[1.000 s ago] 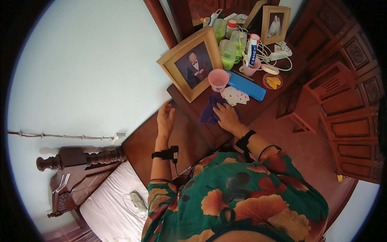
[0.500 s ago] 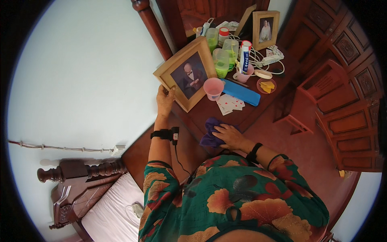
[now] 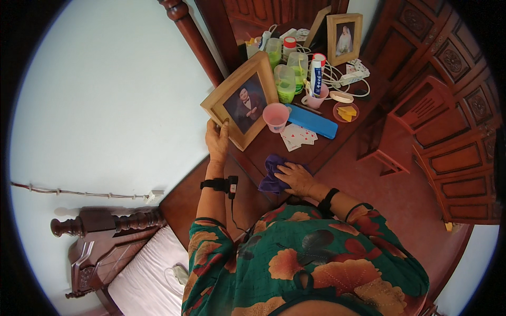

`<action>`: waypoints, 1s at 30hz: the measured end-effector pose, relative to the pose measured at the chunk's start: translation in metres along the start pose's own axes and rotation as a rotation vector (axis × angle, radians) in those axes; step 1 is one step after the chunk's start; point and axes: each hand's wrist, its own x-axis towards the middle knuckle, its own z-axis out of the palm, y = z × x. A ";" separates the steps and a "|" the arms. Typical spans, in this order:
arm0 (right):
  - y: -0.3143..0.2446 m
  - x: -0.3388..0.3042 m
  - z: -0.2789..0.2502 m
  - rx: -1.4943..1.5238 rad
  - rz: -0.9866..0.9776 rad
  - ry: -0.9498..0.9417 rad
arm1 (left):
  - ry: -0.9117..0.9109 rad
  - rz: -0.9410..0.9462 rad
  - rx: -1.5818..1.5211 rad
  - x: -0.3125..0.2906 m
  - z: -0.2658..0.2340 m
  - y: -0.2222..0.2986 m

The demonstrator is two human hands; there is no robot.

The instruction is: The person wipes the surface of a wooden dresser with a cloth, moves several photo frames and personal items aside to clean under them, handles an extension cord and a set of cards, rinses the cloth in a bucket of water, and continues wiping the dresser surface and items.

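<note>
My left hand grips the lower left edge of a light wooden picture frame, its thumb on the front and the other fingers behind. The frame leans back and holds a portrait of a person in a dark suit. On the front of the dark wooden dresser, my right hand lies over a crumpled purple cloth, fingers bent onto it. A pink cup stands just right of the frame. Several playing cards and a blue case lie beyond the cloth.
Green-bottomed clear cups, a toothpaste tube in a pink mug, white cables and a dish of yellow pieces crowd the dresser. Another picture frame stands at the back. A red chair is at the right, a bed at lower left.
The left hand has shifted slightly down along the frame's edge. The frame's top has tipped slightly. The right hand and purple cloth have stayed nearly in place.
</note>
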 end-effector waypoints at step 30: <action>0.007 0.140 0.019 -0.089 -0.252 0.086 | 0.584 -0.187 0.320 -0.244 -0.184 0.152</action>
